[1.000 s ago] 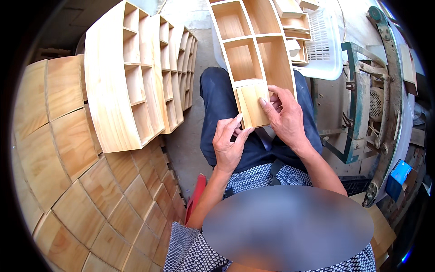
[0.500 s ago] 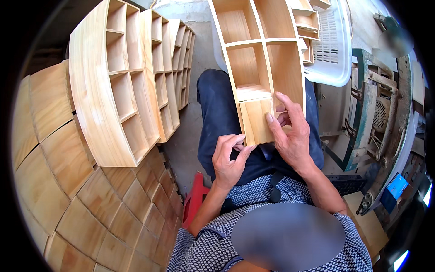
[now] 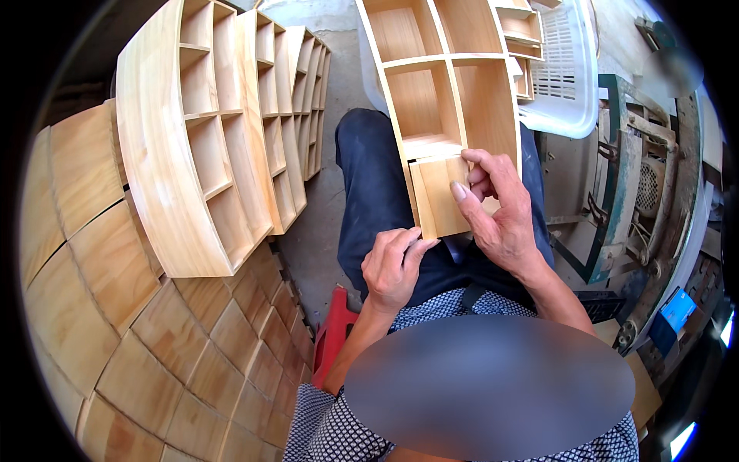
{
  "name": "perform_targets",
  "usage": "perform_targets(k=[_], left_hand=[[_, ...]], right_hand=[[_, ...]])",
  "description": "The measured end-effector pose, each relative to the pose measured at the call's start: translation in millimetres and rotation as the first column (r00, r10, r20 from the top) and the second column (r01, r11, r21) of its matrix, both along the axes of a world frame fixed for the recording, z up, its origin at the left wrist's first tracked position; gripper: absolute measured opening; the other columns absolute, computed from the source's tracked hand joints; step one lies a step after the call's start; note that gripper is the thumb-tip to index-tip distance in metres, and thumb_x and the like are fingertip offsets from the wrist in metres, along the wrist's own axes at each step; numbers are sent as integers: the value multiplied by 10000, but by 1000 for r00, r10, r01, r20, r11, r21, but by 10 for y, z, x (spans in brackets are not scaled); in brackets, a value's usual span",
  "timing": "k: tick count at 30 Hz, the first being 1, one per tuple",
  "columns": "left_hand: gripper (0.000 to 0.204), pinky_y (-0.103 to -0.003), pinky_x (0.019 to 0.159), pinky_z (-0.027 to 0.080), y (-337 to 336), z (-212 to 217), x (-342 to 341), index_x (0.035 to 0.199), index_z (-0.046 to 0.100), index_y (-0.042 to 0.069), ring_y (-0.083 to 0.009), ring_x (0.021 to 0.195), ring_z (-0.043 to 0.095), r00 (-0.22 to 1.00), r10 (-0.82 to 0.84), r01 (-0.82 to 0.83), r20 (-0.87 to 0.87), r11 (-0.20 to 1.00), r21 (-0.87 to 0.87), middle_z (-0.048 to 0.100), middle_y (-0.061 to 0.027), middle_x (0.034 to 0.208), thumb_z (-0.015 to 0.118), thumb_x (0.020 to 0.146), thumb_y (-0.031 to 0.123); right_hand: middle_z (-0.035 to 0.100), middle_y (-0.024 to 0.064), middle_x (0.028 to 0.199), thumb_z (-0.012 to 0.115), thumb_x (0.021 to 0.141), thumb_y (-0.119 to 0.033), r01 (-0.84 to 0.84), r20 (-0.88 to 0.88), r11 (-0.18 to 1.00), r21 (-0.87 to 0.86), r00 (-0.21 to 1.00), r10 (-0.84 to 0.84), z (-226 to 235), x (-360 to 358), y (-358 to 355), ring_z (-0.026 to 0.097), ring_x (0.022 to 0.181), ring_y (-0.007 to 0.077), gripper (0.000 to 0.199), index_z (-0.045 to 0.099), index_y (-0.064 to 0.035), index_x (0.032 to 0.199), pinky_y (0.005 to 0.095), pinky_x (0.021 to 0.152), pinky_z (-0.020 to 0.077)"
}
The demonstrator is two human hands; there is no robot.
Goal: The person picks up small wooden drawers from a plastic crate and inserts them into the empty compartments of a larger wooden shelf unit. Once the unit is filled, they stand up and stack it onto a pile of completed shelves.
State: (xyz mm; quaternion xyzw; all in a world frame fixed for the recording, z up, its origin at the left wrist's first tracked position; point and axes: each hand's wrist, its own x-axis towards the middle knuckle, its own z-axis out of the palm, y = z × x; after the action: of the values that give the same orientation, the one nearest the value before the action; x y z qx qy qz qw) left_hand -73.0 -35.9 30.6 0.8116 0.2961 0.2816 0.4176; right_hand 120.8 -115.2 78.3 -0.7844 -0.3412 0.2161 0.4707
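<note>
A pale wooden shelf unit with open compartments rests on my lap, its near end at my knees. My right hand grips a small square wooden panel at the unit's near end, thumb pressed on its face. My left hand is curled just below the panel's lower corner, fingertips touching or nearly touching it; whether it pinches something small is unclear.
Several finished curved wooden shelf units stand in a row on the left. Stacked wooden boards fill the lower left. A white plastic basket lies at top right, a green metal machine frame at right, a red stool under me.
The view has tilted down and closer. My right hand shifted its grip on the panel, thumb now on its face. My left hand dropped slightly below the panel's corner.
</note>
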Motion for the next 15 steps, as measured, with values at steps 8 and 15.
perform_targets(k=[8, 15], left_hand=[[342, -304, 719, 569, -8, 62, 15, 1195, 739, -25, -167, 769, 677, 999, 38, -47, -38, 954, -297, 680, -91, 919, 892, 895, 33], [396, -297, 750, 591, -101, 76, 22, 1282, 736, -34, -168, 779, 697, 997, 50, -58, -56, 985, -161, 699, -111, 982, 866, 909, 5]], right_hand=[[594, 73, 953, 789, 961, -46, 87, 87, 994, -68, 993, -81, -62, -134, 24, 559, 644, 125, 391, 684, -35, 1337, 297, 608, 488], [616, 94, 967, 787, 957, -60, 93, 106, 993, -71, 991, -85, -52, -133, 37, 570, 630, 159, 368, 688, -31, 1310, 321, 624, 498]])
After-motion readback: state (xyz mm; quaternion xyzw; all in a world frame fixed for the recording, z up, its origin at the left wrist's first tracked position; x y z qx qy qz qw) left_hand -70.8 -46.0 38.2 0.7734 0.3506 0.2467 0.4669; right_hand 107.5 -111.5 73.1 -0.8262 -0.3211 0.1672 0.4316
